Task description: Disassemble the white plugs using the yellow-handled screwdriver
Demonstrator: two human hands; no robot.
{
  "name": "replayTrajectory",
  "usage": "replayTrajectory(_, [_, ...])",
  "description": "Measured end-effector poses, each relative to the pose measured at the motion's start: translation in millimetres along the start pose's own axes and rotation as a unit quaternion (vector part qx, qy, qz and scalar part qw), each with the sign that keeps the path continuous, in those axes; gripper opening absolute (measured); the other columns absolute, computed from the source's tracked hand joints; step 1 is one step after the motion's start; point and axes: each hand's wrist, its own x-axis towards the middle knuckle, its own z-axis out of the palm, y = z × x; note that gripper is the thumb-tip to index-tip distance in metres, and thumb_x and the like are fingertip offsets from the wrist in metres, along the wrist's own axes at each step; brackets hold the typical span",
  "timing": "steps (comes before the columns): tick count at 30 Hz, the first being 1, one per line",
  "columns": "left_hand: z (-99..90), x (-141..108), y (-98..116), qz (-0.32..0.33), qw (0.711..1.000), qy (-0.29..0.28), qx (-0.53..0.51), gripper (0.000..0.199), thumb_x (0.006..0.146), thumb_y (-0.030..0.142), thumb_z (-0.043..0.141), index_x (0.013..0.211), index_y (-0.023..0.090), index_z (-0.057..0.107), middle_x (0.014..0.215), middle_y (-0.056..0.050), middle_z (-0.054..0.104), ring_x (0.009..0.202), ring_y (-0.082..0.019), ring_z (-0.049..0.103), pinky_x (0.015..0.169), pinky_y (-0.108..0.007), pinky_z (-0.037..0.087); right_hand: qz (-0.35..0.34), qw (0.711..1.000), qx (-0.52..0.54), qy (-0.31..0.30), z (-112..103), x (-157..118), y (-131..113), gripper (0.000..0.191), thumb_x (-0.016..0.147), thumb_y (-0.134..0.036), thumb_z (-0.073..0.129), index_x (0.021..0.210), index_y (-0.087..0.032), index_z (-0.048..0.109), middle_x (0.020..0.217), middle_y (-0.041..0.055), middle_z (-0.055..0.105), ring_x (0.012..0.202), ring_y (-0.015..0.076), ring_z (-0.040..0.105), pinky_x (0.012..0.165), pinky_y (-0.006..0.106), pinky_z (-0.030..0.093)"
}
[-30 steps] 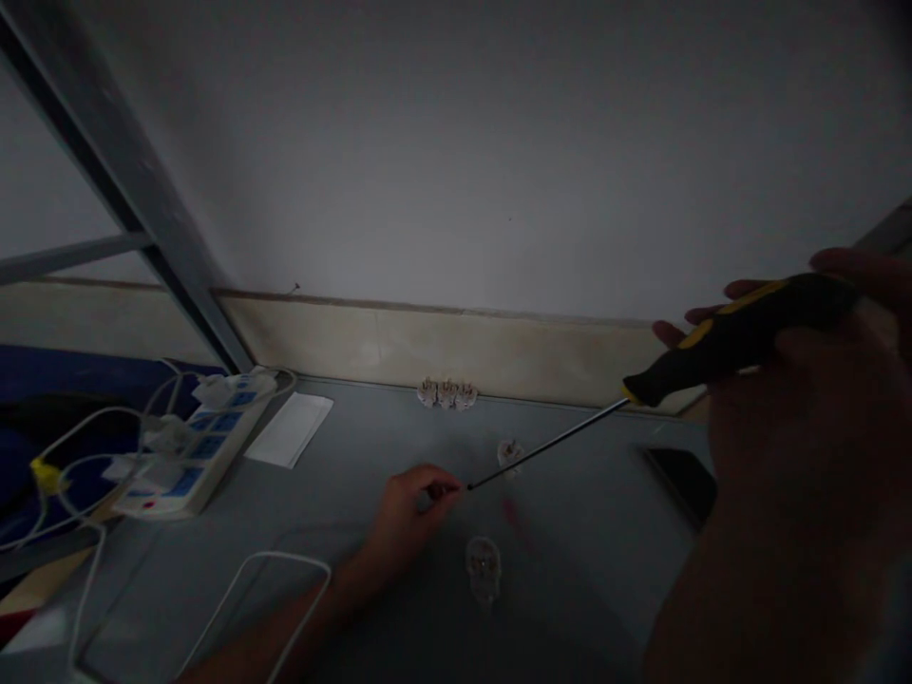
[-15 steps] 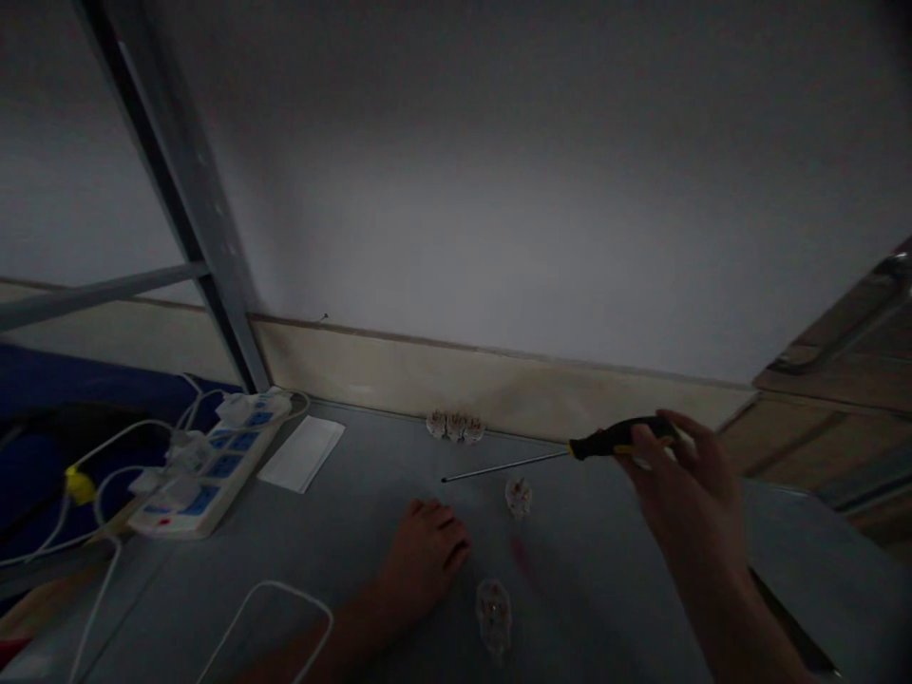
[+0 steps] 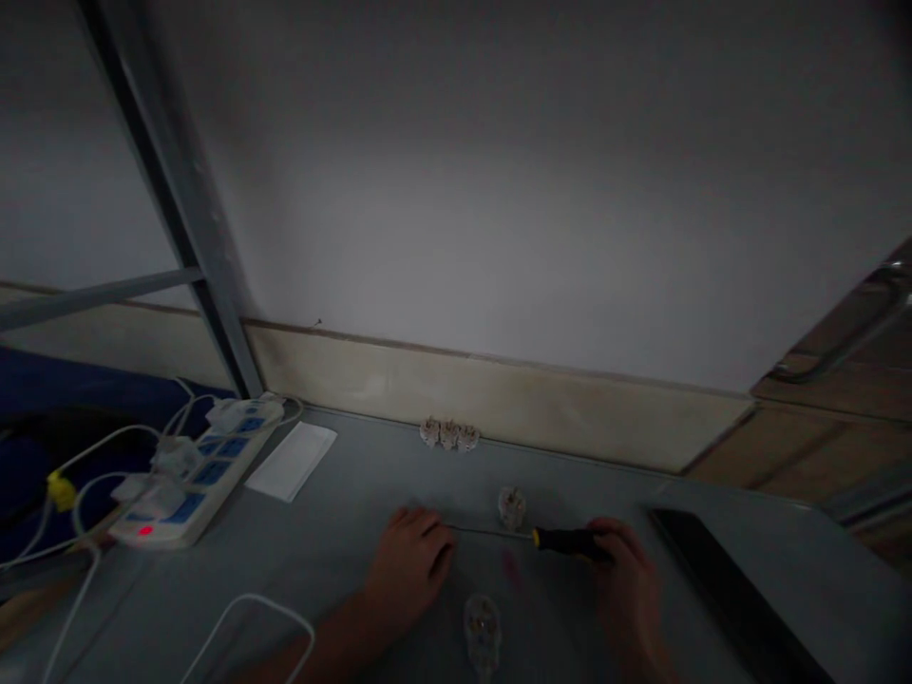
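Note:
My right hand (image 3: pixel 625 579) is wrapped round the black and yellow handle of a screwdriver (image 3: pixel 570 542), held low over the grey table (image 3: pixel 356 484). Its thin metal shaft points left, and the tip reaches the fingers of my left hand (image 3: pixel 411 560). That hand lies on the table with curled fingers; what they hold, if anything, is hidden. Just behind the shaft stands a small clear plug piece (image 3: pixel 511 507) with prongs. Nearer to me, between my hands, lies a longer clear plug piece (image 3: pixel 483 631). A blurred reddish spot (image 3: pixel 511 566) shows between them.
Three small plug pieces (image 3: pixel 448 434) stand in a row by the wall. At left are a power strip (image 3: pixel 192 508) with plugs and white cables, and a folded white paper (image 3: pixel 292 461). A black flat object (image 3: pixel 733 594) lies at right. A metal post (image 3: pixel 214 294) rises at back left.
My right hand has lowered the screwdriver and brought it left and nearer, so its tip now meets my left hand's fingers. The black flat object at right is now uncovered.

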Motion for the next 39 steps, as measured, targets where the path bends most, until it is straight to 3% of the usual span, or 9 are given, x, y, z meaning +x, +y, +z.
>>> replayTrajectory(6, [-2.5,0,3,0.000,1.000,0.004,-0.005,0.015,0.084,0.009,0.059,0.089,0.020,0.069,0.091,-0.005,0.070,0.090,-0.023,0.064,0.084,-0.038,0.048,0.021,0.995,-0.084,-0.039,-4,3,-9,0.026,0.069,-0.044,0.051,0.073,-0.019,0.060,0.065,0.0030,0.059,0.065,0.0217,0.058,0.058,0.031,0.044])
replayTrajectory(13, [-5.2,0,3,-0.001,0.998,0.051,-0.044,0.016,0.085,0.012,0.056,0.092,0.019,0.068,0.090,-0.007,0.070,0.087,-0.024,0.065,0.082,-0.039,0.049,-0.037,0.980,-0.157,-0.117,2,3,-8,0.030,0.073,-0.041,0.042,0.073,-0.020,0.063,0.079,0.0072,0.065,0.079,0.0239,0.059,0.076,0.037,0.045])
replayTrajectory(17, [-13.2,-9,13,-0.015,0.991,0.068,-0.110,0.020,0.086,0.029,0.059,0.102,0.019,0.065,0.080,-0.005,0.068,0.076,-0.022,0.065,0.075,-0.036,0.050,-0.076,0.970,-0.185,-0.141,4,1,-9,0.030,0.075,-0.039,0.043,0.073,-0.020,0.065,0.080,0.0079,0.065,0.084,0.0250,0.057,0.081,0.040,0.043])
replayTrajectory(23, [-14.3,-35,46,-0.015,0.981,-0.110,-0.160,0.100,0.050,0.056,0.087,0.134,0.020,0.047,0.136,-0.017,0.053,0.114,-0.039,0.058,0.095,-0.050,0.049,-0.123,0.961,-0.216,-0.120,6,-7,-18,0.027,0.079,-0.037,0.047,0.088,-0.020,0.066,0.096,0.0102,0.064,0.094,0.0279,0.054,0.088,0.046,0.040])
replayTrajectory(26, [-12.7,-41,53,-0.037,0.973,-0.153,-0.169,0.086,0.056,0.039,0.086,0.130,0.019,0.047,0.140,-0.018,0.047,0.118,-0.038,0.055,0.099,-0.049,0.046,-0.146,0.961,-0.206,-0.110,4,-11,-29,0.026,0.081,-0.036,0.047,0.090,-0.020,0.064,0.099,0.0109,0.062,0.100,0.0286,0.053,0.091,0.046,0.040])
replayTrajectory(30, [-11.5,-39,52,-0.062,0.967,-0.140,-0.206,0.060,0.062,0.020,0.075,0.117,0.018,0.050,0.122,-0.013,0.056,0.107,-0.031,0.058,0.093,-0.043,0.049,-0.162,0.961,-0.172,-0.142,1,-24,-50,0.027,0.088,-0.040,0.044,0.092,-0.019,0.060,0.092,0.0092,0.061,0.087,0.0223,0.058,0.078,0.036,0.046])
replayTrajectory(34, [-4.1,-36,49,-0.061,0.959,-0.082,-0.265,0.055,0.061,0.014,0.072,0.111,0.021,0.049,0.112,-0.008,0.057,0.102,-0.027,0.057,0.091,-0.039,0.049,-0.132,0.941,-0.143,-0.278,7,-54,-66,0.028,0.091,-0.045,0.048,0.100,-0.019,0.055,0.068,-0.0007,0.056,0.055,0.0123,0.053,0.053,0.023,0.041])
replayTrajectory(36, [2.0,-36,50,-0.056,0.952,-0.045,-0.297,0.055,0.061,0.011,0.068,0.111,0.022,0.047,0.113,-0.007,0.055,0.101,-0.025,0.057,0.089,-0.037,0.050,-0.071,0.920,-0.127,-0.364,12,-70,-68,0.034,0.089,-0.048,0.051,0.106,-0.019,0.051,0.064,-0.0030,0.055,0.053,0.0122,0.054,0.050,0.023,0.037])
replayTrajectory(39, [10.6,-38,53,-0.046,0.939,-0.017,-0.339,0.058,0.059,0.007,0.066,0.112,0.022,0.047,0.114,-0.007,0.052,0.100,-0.025,0.058,0.089,-0.036,0.051,-0.006,0.904,-0.124,-0.408,20,-89,-66,0.039,0.081,-0.044,0.059,0.108,-0.018,0.049,0.067,-0.0016,0.059,0.058,0.0151,0.059,0.052,0.024,0.038])
